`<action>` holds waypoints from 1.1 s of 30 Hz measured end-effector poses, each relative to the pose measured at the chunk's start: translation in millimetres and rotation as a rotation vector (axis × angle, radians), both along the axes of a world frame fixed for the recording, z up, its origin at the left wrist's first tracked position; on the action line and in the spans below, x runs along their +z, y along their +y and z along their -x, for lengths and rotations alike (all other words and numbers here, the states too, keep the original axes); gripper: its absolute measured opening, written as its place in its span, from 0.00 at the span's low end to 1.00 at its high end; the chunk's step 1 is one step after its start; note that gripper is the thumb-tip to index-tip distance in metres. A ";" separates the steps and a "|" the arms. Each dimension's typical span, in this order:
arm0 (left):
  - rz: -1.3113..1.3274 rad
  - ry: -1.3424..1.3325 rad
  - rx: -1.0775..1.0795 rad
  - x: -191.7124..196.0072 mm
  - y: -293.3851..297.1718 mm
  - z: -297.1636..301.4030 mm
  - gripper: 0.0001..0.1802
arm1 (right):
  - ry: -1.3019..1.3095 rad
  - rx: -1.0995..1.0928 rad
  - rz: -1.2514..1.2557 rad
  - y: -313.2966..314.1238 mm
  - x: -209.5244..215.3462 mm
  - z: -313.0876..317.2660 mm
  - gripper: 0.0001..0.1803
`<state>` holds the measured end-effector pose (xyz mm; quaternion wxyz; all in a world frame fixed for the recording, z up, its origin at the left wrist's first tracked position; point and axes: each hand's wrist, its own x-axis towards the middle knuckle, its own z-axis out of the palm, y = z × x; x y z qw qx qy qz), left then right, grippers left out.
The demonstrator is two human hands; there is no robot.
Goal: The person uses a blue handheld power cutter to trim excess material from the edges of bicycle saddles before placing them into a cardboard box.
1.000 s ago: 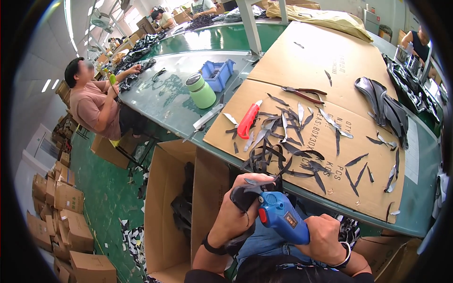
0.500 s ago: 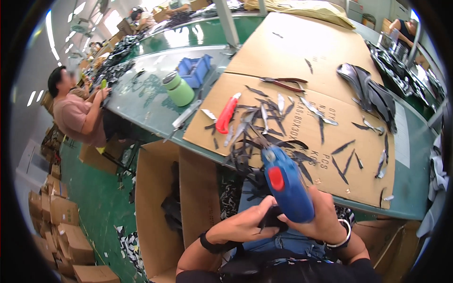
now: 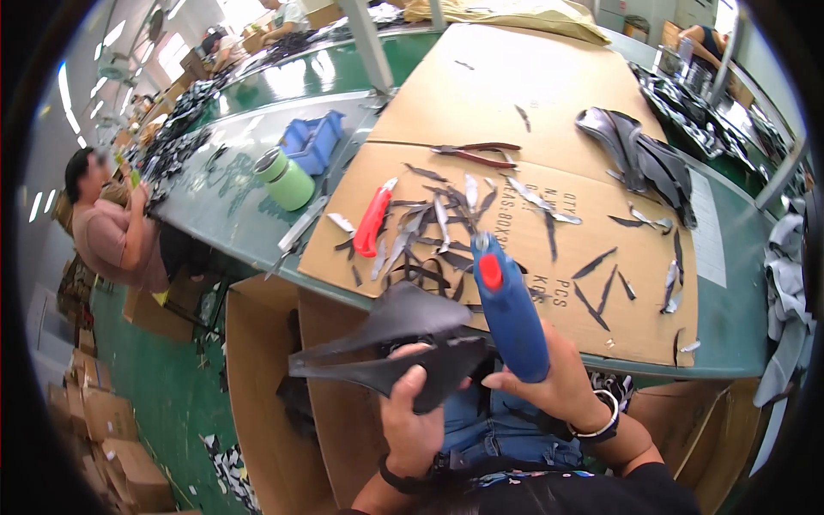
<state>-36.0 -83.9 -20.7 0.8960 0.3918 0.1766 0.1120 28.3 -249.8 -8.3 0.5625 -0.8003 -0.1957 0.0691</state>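
Observation:
My left hand (image 3: 414, 421) grips a black, saddle-shaped cover (image 3: 403, 318) over my lap, thumb on top and the other fingers partly hidden by it. The cover has a wide end and a narrow end pointing left. In my right hand (image 3: 562, 382) is a blue handheld power tool (image 3: 515, 322) with a red button (image 3: 490, 271). Its slim metal tip points away from me, over the cardboard. Around the tip lie thin black and grey trimmed strips (image 3: 412, 236). A red utility knife (image 3: 372, 221) rests at their left.
Pliers (image 3: 476, 154) and dark grey covers (image 3: 635, 150) lie on the cardboard sheet (image 3: 481, 94). To the left stand a green flask (image 3: 285, 178) and a blue bin (image 3: 311, 142). An open carton (image 3: 262, 378) sits below the table edge. A co-worker (image 3: 116, 227) is at the far left.
My left hand has turned and raised the black cover, which now spreads out to the left. The blue tool stays in my right hand. The whole view has shifted slightly.

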 end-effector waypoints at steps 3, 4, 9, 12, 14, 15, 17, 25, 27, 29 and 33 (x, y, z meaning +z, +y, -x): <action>-0.068 0.053 0.203 20.5 24.0 -3.4 0.23 | -0.200 -0.011 0.269 -5.2 -14.4 13.8 0.23; -0.093 0.060 0.233 24.9 32.0 -2.3 0.23 | -0.314 0.035 0.376 -8.5 -22.7 17.1 0.22; -0.158 0.072 0.282 37.1 45.5 6.2 0.21 | -0.522 0.124 0.456 -13.0 -34.3 28.4 0.21; -0.182 0.054 0.260 36.5 45.5 6.5 0.20 | -0.529 0.149 0.463 -12.3 -31.4 29.5 0.20; -0.185 0.003 0.230 36.0 47.3 7.6 0.20 | -0.531 0.168 0.457 -12.1 -28.5 30.7 0.20; -0.184 0.003 0.231 37.5 46.2 7.9 0.20 | -0.532 0.168 0.458 -12.2 -26.6 30.8 0.20; -0.310 0.030 0.232 40.9 43.2 7.9 0.20 | -0.529 0.179 0.470 -12.7 -23.5 30.5 0.18; -0.530 0.047 0.126 36.9 41.7 10.4 0.15 | -0.547 0.196 0.436 -13.8 -24.1 32.1 0.16; -0.543 0.019 0.096 35.9 42.3 14.1 0.12 | -0.555 0.216 0.422 -10.8 -22.9 32.9 0.16; -0.693 0.100 0.017 34.7 45.6 18.7 0.12 | -0.579 0.238 0.372 -5.8 -26.2 34.2 0.16; -0.394 0.093 0.400 9.8 68.7 21.2 0.15 | -0.557 0.254 0.325 1.8 -26.5 34.6 0.17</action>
